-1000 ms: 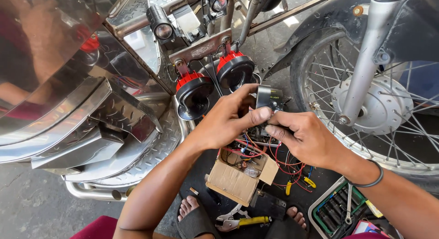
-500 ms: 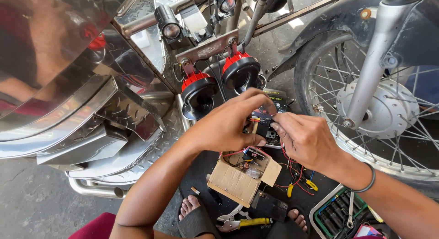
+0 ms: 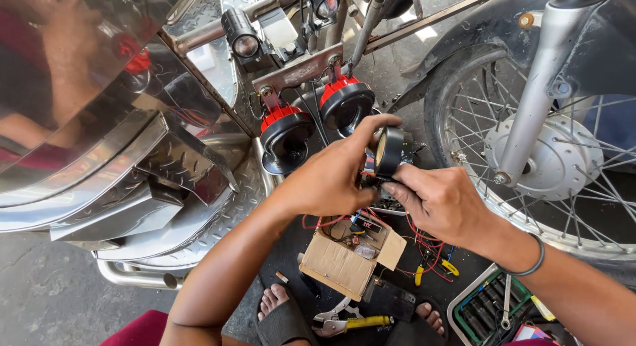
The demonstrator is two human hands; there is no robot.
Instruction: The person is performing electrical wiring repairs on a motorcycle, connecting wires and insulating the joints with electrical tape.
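Observation:
My left hand (image 3: 331, 177) and my right hand (image 3: 440, 203) meet in front of a motorcycle's front end. Together they hold a roll of black tape (image 3: 389, 150), the left thumb and fingers over its top, the right fingers under it. Behind the roll are bundled red and black wires (image 3: 371, 180), partly hidden by my fingers. Just above hang two round horns with red rims (image 3: 315, 117), bolted to a metal bracket. Small round lamps (image 3: 244, 38) sit on the bar above them.
A spoked front wheel (image 3: 550, 154) and fork stand at right. Polished metal panels (image 3: 132, 154) fill the left. Below my hands lie an open cardboard box (image 3: 344, 263) with wires, yellow-handled pliers (image 3: 351, 325), and a green tool tray (image 3: 493, 313). My sandalled feet (image 3: 278, 313) rest on the ground.
Both hands have risen a little toward the horns. The black tape roll now shows plainly between them, where earlier a small dark part and wires were being handled.

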